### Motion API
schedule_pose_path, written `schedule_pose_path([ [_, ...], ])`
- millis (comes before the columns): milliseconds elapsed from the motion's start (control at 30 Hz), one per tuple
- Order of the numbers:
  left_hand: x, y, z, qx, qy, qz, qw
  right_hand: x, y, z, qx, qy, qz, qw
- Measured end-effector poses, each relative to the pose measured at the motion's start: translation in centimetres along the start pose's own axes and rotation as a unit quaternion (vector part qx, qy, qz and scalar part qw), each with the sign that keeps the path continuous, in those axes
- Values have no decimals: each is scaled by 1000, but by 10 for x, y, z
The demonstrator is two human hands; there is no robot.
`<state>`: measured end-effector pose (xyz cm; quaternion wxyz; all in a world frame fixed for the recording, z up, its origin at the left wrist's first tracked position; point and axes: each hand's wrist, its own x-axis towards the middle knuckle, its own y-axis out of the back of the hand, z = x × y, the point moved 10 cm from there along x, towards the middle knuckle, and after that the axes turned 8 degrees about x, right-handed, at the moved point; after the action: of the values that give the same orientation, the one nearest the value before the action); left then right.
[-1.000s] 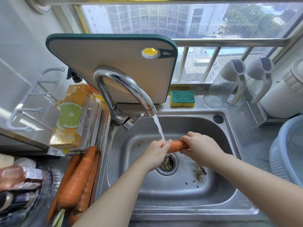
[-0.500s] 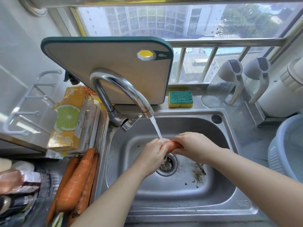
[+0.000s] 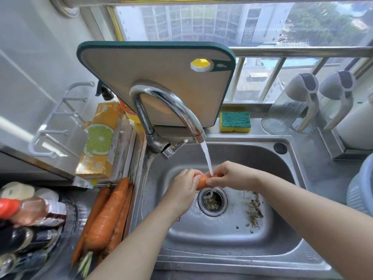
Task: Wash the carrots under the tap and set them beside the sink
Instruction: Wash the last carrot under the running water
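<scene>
One carrot (image 3: 201,181) is held over the middle of the sink (image 3: 282,172), just at 12 o'clock from the drain (image 3: 212,200), and only a short orange stretch of it shows between the two hands. The left hand (image 3: 184,186) has its fingers curled round the carrot's left end; the right hand (image 3: 232,175) wraps the right end, with its fingertips pressed on the orange skin. Water (image 3: 206,156) runs from the tap (image 3: 171,104) and lands on the carrot where the hands meet.

In the sink, the drain's strainer holds pale scraps, and brown bits (image 3: 254,209) lie on the wet floor at 3 o'clock from the drain. Several more carrots (image 3: 109,213) lie in a heap on the counter at 9 o'clock from the sink, tips toward the wall. A sponge (image 3: 235,121) sits on the ledge at 12 o'clock, beside a cutting board (image 3: 157,77) propped behind the tap.

A second ago a longer part of the carrot showed; the hands have since closed together over it. The heap at 9 o'clock lies as it did.
</scene>
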<state>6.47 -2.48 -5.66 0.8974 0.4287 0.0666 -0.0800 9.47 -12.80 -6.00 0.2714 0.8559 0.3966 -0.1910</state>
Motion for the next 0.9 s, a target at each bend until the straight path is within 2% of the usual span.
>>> schedule_pose_path([
  [100, 0, 1, 9, 2, -11, 6, 1000, 1, 7, -3, 27, 15, 58, 998],
  [267, 4, 5, 11, 6, -16, 18, 1000, -4, 9, 2, 32, -5, 10, 999],
  [400, 8, 7, 16, 13, -21, 21, 999, -8, 21, -15, 31, 47, 93, 994],
  [500, 10, 10, 13, 20, -12, 24, 999, -9, 15, -12, 25, 42, 25, 998],
  [533, 11, 9, 12, 17, -5, 25, 1000, -9, 16, -10, 9, 38, 23, 999],
  [600, 10, 7, 10, 2, 15, 19, 1000, -6, 21, -9, -61, 40, 73, 995],
  [700, 9, 7, 8, -40, 37, 6, 999, -8, 17, -16, -197, 59, 141, 969],
  [800, 6, 7, 6, -56, 48, -28, 997, -9, 11, -13, -220, 51, 113, 968],
  [900, 0, -8, 3, -161, 78, -98, 979, -3, 10, -8, -214, 35, 80, 973],
])
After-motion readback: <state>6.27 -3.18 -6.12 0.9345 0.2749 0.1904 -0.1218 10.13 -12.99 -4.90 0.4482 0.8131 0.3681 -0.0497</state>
